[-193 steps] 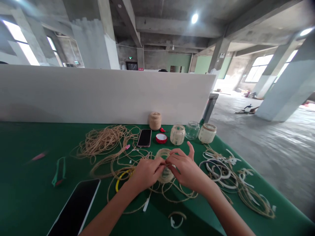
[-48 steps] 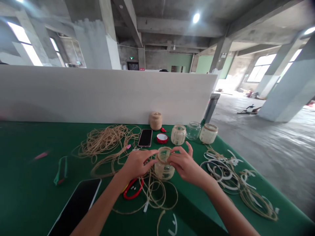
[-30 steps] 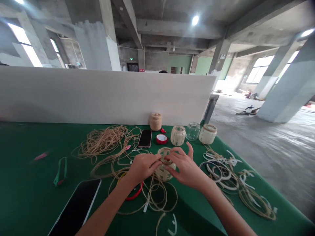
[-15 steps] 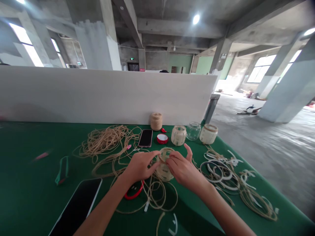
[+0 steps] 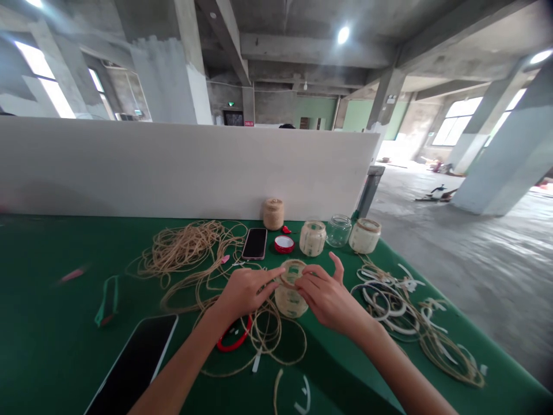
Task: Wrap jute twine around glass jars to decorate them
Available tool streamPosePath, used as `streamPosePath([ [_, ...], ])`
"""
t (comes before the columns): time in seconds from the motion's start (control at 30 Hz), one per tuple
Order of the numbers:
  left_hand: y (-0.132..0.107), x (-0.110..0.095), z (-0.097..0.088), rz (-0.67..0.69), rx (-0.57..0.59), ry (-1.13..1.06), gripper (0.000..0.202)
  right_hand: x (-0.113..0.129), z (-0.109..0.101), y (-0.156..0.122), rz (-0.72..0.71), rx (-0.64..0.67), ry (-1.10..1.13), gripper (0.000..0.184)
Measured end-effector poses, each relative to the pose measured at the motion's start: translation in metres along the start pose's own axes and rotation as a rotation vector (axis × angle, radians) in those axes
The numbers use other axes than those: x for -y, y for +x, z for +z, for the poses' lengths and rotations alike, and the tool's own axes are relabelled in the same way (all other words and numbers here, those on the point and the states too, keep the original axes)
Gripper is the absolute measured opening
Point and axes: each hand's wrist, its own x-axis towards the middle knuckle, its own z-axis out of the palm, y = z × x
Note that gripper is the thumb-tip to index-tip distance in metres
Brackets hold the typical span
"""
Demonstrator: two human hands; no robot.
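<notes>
1 twine-wrapped glass jar point(image 5: 288, 304); right hand point(image 5: 329, 300), grip closed on jar; left hand point(image 5: 246, 291), grip open, fingertips point(image 5: 279, 272) at jar rim; loose jute twine point(image 5: 185, 248) on green counter point(image 5: 52, 248).

Fig.: white partition point(image 5: 173, 167) behind green table point(image 5: 43, 259); on table: twine spool point(image 5: 273, 214), red lid point(image 5: 284, 244), phone point(image 5: 254, 243), lg. phone point(image 5: 132, 363), clear glass jar point(image 5: 339, 230); concrete col. point(image 5: 510, 150) at R.

Black rectangular smartphone point(image 5: 129, 369) at near left cut off by bottom edge; blurred pink object point(image 5: 72, 274) far left, too unclear to identify; twine-wrapped glass jar point(image 5: 288, 302) partly hidden behind right hand point(image 5: 328, 300).
</notes>
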Motion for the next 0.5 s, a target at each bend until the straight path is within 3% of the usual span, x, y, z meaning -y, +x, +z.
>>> streamPosePath([
  [0.5,0.0001,0.0009,-0.0010,0.003,-0.020,0.002,0.034,-0.0023,0.0040,0.0005,0.018,-0.013,0.087,0.026],
])
